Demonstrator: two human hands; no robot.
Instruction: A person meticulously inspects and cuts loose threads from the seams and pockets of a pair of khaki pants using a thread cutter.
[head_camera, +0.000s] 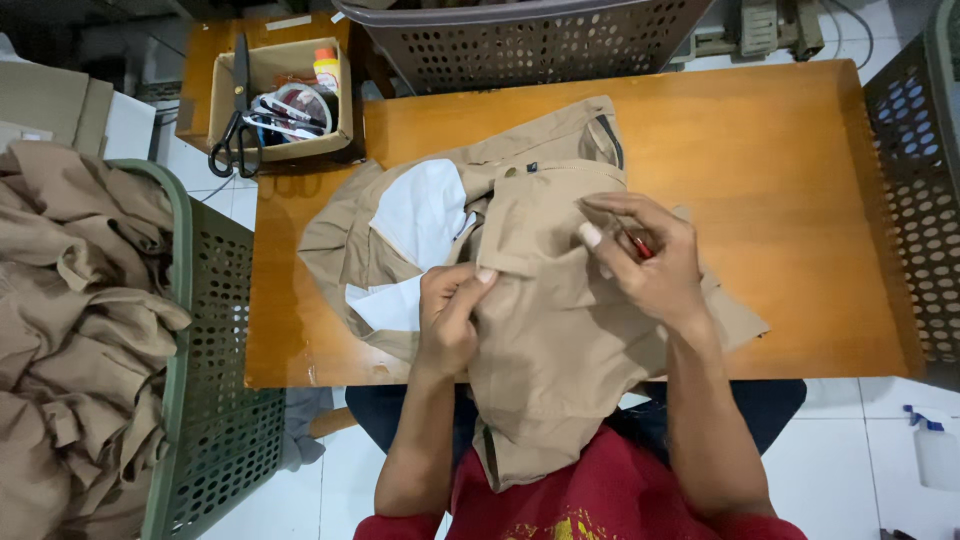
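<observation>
Khaki garment (550, 330) pinched under left fingers (468, 290), right fingers (610, 225) pressing its flap.

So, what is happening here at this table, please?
A person sits at a wooden table with a khaki garment spread over it. The left hand pinches the fabric edge, and the right hand holds a small red tool against it. A green basket of similar garments stands to the left.
</observation>
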